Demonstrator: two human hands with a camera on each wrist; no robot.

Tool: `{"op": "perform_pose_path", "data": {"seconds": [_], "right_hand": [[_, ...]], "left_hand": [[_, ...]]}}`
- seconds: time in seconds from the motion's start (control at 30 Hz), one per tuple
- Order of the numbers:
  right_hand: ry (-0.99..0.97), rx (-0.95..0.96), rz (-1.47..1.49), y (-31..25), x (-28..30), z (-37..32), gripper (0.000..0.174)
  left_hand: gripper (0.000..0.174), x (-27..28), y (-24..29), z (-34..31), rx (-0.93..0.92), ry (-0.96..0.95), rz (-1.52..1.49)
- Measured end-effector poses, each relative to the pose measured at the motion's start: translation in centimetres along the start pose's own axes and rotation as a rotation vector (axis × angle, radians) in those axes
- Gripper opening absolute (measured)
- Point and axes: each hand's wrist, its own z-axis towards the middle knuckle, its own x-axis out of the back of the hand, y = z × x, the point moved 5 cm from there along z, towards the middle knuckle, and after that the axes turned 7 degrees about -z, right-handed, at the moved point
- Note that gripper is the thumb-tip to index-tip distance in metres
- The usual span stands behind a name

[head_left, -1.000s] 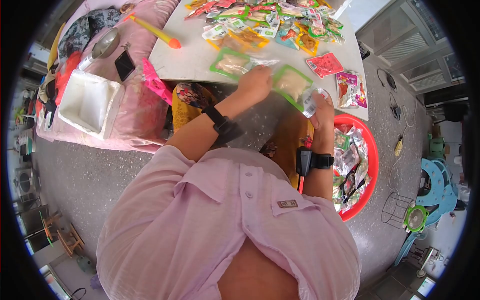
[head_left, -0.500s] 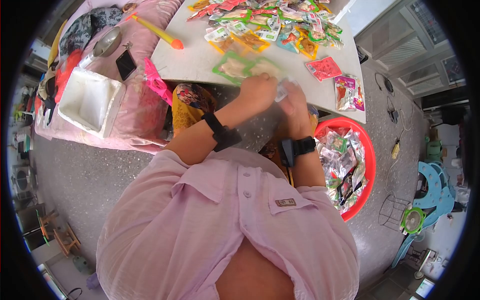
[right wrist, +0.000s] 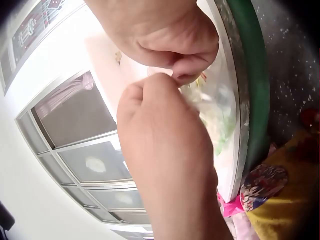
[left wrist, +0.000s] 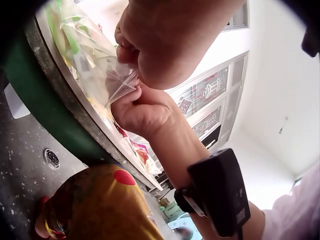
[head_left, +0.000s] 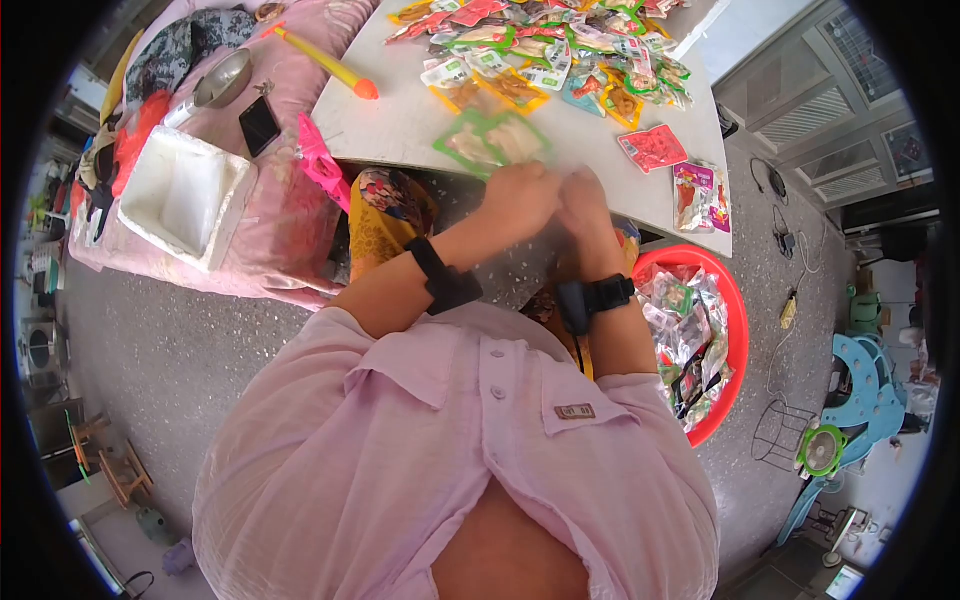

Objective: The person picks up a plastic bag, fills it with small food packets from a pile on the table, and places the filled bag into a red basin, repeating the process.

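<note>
Two green-edged clear packets (head_left: pixel 492 140), blurred by motion, hang just over the near table edge beyond the hands. The left hand (head_left: pixel 522 195) has its fingers curled round the packets' near end. Close against it, the right hand (head_left: pixel 584 202) pinches the clear plastic too. In the left wrist view the clear film (left wrist: pixel 120 82) is pulled into creases between the left hand (left wrist: pixel 175 40) and the right hand (left wrist: pixel 145 114). The right wrist view shows the two hands touching, with the clear packet (right wrist: pixel 215 105) beyond them.
Many colourful packets (head_left: pixel 560 40) are heaped at the table's far side. A red packet (head_left: pixel 652 148) and a purple-edged packet (head_left: pixel 700 197) lie at its right. A red basin (head_left: pixel 738 330) of packets stands on the floor at right; a white foam box (head_left: pixel 185 195) is on the pink bed.
The right hand has moved left to meet the left hand. The two green-edged packets, held apart a second ago, are now side by side beyond the hands.
</note>
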Motion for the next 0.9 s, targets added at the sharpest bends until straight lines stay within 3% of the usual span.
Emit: {"op": "perform_pose_path", "data": {"seconds": [0.1,0.2,0.3,0.4,0.5,0.6,0.7,0.9], "right_hand": [[0.09,0.053,0.295,-0.4,-1.7,0.9,0.018],[0.043,-0.064,0.426,0.0,-2.7,1.3,0.02],[0.028,0.01,0.261,-1.5,-3.0,-0.7,0.019],[-0.045,0.034,0.462,-0.3,-0.9,-0.5,0.017],[-0.056,-0.011,0.464,1.1,1.2,-0.5,0.015],[-0.023,0.035,0.441,1.4,3.3,-0.7,0.013],[0.122,0.035,0.305,0.5,4.4,-1.6,0.015],[0.289,0.123,-0.053,-2.2,4.3,-3.3,0.023]], "left_hand": [[0.014,-0.3,-0.2,0.0,-0.045,0.047,0.045],[0.016,0.2,-0.5,-0.1,-0.06,0.051,0.0],[0.03,1.7,0.0,-1.3,-0.086,0.103,-0.043],[0.047,1.5,-0.6,-2.8,-0.178,0.058,-0.014],[0.053,0.9,-1.7,-3.6,-0.199,0.036,0.102],[0.048,0.5,-1.6,-4.0,-0.332,0.011,0.026],[0.039,0.2,-2.4,-3.9,-0.346,0.041,0.128],[0.023,1.1,-3.3,-2.7,-0.354,-0.043,-0.044]]}}
